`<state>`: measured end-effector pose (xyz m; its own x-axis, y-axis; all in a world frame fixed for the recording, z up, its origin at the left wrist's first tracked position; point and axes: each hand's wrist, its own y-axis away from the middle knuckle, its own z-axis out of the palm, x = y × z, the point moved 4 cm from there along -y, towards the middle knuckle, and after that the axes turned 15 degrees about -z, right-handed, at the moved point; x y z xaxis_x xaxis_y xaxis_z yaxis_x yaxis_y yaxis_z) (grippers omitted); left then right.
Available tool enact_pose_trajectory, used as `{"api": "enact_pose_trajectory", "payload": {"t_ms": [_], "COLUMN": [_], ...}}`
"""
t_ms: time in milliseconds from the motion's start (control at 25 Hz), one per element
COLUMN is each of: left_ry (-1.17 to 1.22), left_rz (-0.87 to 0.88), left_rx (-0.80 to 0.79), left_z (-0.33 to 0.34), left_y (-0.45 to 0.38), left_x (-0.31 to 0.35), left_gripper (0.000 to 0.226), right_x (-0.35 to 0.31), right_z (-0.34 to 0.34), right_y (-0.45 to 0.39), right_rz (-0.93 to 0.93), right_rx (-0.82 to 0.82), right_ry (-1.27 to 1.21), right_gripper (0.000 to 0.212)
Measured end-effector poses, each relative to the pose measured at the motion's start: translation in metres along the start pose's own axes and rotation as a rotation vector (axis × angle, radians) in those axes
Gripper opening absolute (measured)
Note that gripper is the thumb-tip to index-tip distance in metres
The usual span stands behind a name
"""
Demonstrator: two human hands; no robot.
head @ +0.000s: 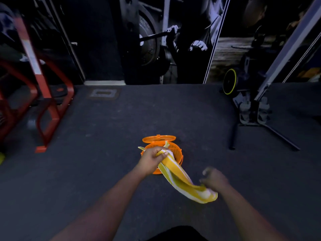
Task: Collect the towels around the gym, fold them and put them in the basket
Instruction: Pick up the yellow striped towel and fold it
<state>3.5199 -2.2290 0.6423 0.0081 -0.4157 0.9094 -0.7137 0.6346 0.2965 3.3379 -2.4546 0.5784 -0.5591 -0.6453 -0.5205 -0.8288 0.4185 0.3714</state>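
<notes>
While the orange basket [175, 150] stands on the dark floor [104, 145] with its lid [159, 138] flipped open behind it, the left hand [152, 158] grips one end of a yellow and white striped towel [180, 178] above the rim. The right hand [214, 180], blurred, grips the other end nearer the person, its fingers curled round the cloth.

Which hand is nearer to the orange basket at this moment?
Left. The left hand grips the yellow towel right over the orange basket; the right hand holds the towel's other end, apart from it.
</notes>
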Motion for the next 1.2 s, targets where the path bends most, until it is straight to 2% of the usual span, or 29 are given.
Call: {"api": "enact_pose_trajectory", "payload": {"t_ms": [120, 160, 240, 320, 440, 520, 600, 640, 680, 760, 840, 920, 960, 1000, 1080, 1120, 1200], "left_ry": [-0.026, -0.045, -0.088, -0.097, -0.180, -0.273, -0.383, -0.404, -0.385, -0.218, -0.039, -0.034, -0.140, -0.357, -0.914, -1.081, -1.120], "left_rz": [0.001, 0.016, 0.065, 0.074, 0.064, 0.072, 0.128, 0.169, 0.198, 0.185, 0.142, 0.122, 0.105, 0.075, 0.001, -0.015, 0.014], "left_rx": [-0.089, -0.091, -0.097, -0.109, -0.048, 0.129, 0.333, 0.376, 0.367, 0.236, 0.107, 0.078, 0.055, 0.017, -0.047, -0.028, 0.103], "left_z": [0.023, 0.026, 0.027, 0.022, 0.001, -0.024, -0.049, -0.058, -0.064, -0.065, -0.064, -0.068, -0.074, -0.079, -0.088, -0.093, -0.106], "left_y": [-0.003, -0.002, 0.002, 0.007, 0.013, 0.016, 0.015, 0.015, 0.016, 0.019, 0.019, 0.016, 0.014, 0.014, 0.011, 0.009, 0.006], "left_x": [0.022, 0.026, 0.030, 0.032, 0.026, 0.022, 0.018, 0.016, 0.015, 0.015, 0.020, 0.026, 0.026, 0.027, 0.015, 0.010, 0.009], "left_gripper": [0.016, 0.017, 0.018, 0.017, 0.023, 0.036, 0.039, 0.036, 0.031, 0.021, 0.031, 0.035, 0.035, 0.035, 0.037, 0.035, 0.035], "right_x": [-0.041, -0.055, -0.078, -0.095, -0.107, -0.111, -0.111, -0.112, -0.112, -0.121, -0.135, -0.138, -0.139, -0.139, -0.140, -0.138, -0.134], "right_z": [-0.022, -0.029, -0.033, -0.025, -0.011, -0.010, -0.015, -0.019, -0.021, -0.022, -0.020, -0.027, -0.034, -0.041, -0.049, -0.049, -0.048], "right_y": [-0.023, -0.026, -0.029, -0.033, -0.035, -0.035, -0.034, -0.036, -0.037, -0.037, -0.035, -0.035, -0.034, -0.034, -0.032, -0.031, -0.029], "right_rz": [-0.495, -0.623, -0.807, -0.884, -0.886, -0.882, -0.843, -0.799, -0.773, -0.781, -0.793, -0.767, -0.758, -0.752, -0.705, -0.674, -0.613], "right_rx": [0.219, 0.233, 0.199, 0.105, 0.074, 0.151, 0.243, 0.268, 0.272, 0.231, 0.232, 0.334, 0.344, 0.285, 0.053, -0.022, 0.023], "right_ry": [-0.307, -0.336, -0.272, -0.148, -0.090, -0.208, -0.343, -0.395, -0.429, -0.439, -0.455, -0.440, -0.381, -0.253, 0.209, 0.420, 0.602], "right_gripper": [0.042, 0.047, 0.050, 0.047, 0.042, 0.037, 0.017, 0.016, 0.018, 0.021, 0.020, 0.028, 0.034, 0.041, 0.048, 0.043, 0.023]}}
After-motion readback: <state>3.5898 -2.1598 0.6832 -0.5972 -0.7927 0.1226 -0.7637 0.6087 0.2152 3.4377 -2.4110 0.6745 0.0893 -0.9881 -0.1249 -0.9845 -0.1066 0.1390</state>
